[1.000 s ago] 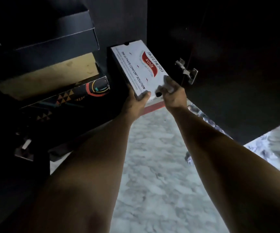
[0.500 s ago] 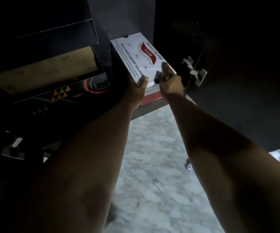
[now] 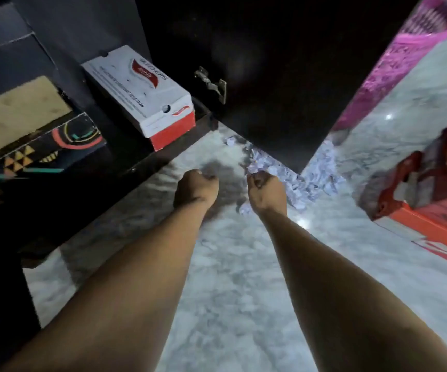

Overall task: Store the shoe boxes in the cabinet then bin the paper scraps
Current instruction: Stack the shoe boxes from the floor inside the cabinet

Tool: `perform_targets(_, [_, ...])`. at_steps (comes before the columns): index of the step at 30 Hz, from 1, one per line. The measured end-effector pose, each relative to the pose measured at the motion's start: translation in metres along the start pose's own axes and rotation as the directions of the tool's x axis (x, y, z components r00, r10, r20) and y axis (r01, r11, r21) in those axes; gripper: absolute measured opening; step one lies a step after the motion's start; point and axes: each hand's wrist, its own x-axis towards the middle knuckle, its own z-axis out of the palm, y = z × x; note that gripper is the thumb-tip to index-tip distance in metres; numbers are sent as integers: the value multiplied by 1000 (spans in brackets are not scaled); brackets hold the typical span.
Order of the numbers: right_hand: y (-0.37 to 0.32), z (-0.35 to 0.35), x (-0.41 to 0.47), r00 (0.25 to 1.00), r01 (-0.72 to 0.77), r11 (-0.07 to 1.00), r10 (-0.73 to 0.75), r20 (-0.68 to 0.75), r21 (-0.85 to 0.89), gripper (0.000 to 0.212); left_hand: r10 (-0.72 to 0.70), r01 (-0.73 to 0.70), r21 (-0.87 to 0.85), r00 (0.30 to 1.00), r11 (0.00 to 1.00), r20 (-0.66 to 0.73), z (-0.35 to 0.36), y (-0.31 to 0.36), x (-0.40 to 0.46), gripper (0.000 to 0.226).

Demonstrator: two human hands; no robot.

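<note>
**White shoe box on the cabinet shelf, both hands free above the floor**

A white and red shoe box (image 3: pixel 142 95) sits on the lower shelf of a dark cabinet (image 3: pixel 163 146), its near end level with the shelf's front lip. Left of it lies a patterned black box (image 3: pixel 42 146) under a tan one (image 3: pixel 16 111). Below, on the marble floor (image 3: pixel 230 291), crumpled paper scraps (image 3: pixel 297 178) lie heaped under the open cabinet door (image 3: pixel 270 76).

The left hand (image 3: pixel 196 187) is curled and holds nothing. The right hand (image 3: pixel 266 189) is curled just beside the scraps; whether it holds any cannot be told.

An orange box (image 3: pixel 431 218) waits on the floor at right, near a pink basket (image 3: pixel 410 44). Risks from here: the door's edge may catch a rising arm, and loose scraps could scatter if gathered hastily.
</note>
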Motion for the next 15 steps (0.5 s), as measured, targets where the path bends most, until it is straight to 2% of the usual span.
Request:
perform_targets(3, [66, -59, -34, 992, -113, 991, 109, -64, -67, 28, 75, -86, 54, 980, 995, 185, 41, 20, -54, 32])
perform_targets(6, [112, -144, -76, 973, -200, 971, 181, -140, -133, 32, 123, -166, 85, 920, 983, 373, 81, 47, -109, 36])
perform_targets(9, [148, -253, -129, 946, -299, 928, 257, -199, -221, 31, 177, -288, 108, 799, 952, 574, 110, 94, -175, 42])
perform_targets(11, [173, -329, -173, 910, -384, 884, 314, -271, -266, 28, 245, -375, 67, 719, 925, 650, 126, 129, -227, 34])
perform_targets(13, [200, -396, -224, 848, -477, 845, 372, -377, -240, 29, 309, -446, 14, 642, 895, 702, 141, 161, -288, 32])
perform_targets(15, [231, -446, -269, 752, -590, 794, 472, -460, -150, 34, 346, -518, -1, 570, 855, 745, 165, 183, -343, 47])
